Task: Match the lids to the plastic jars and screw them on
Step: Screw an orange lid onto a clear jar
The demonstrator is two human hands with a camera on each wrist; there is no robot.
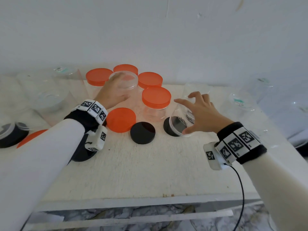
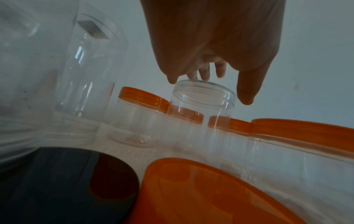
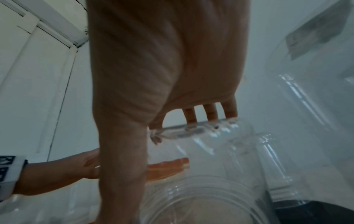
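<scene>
My left hand [image 1: 116, 90] grips an upright, lidless clear jar [image 1: 126, 84] near its rim, among the orange-lidded jars. In the left wrist view the fingertips and thumb sit at that jar's open mouth [image 2: 203, 97]. My right hand [image 1: 195, 112] holds a second clear jar [image 1: 181, 120] tilted, mouth towards me, just above a black lid [image 1: 167, 129]; the fingers lie over its wall [image 3: 210, 151]. A loose orange lid [image 1: 120, 120] and a loose black lid [image 1: 142, 132] lie flat between the hands.
Several jars closed with orange lids [image 1: 156, 100] stand at the back of the white table [image 1: 150, 172]. Large clear jars [image 1: 50, 90] crowd the left and right sides. Another black lid [image 1: 81, 154] lies under my left wrist; a black lid [image 1: 10, 135] and an orange lid [image 1: 31, 137] lie far left.
</scene>
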